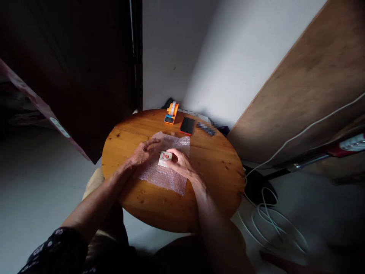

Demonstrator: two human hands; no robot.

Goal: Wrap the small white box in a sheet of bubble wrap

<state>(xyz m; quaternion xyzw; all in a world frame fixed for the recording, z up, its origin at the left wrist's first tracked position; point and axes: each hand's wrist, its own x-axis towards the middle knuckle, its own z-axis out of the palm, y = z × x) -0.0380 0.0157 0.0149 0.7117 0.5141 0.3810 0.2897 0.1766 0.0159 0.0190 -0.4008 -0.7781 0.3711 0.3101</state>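
Observation:
A small white box (165, 158) with red print is gripped at its right side by my right hand (181, 163), thumb along the near edge and fingers at the far edge. Beneath it lies a sheet of bubble wrap (171, 182), spread flat on the round wooden table (216, 182). My left hand (144, 151) rests over the left part of the sheet, fingers stretched out and apart from the box. Nothing shows in that hand.
At the table's far side stand an orange tape dispenser (171, 113), a phone (187, 125) in a red case, and a blurred dark object (206, 128). A white wall (182, 57) rises behind. White cable (268, 213) lies coiled on the floor at right.

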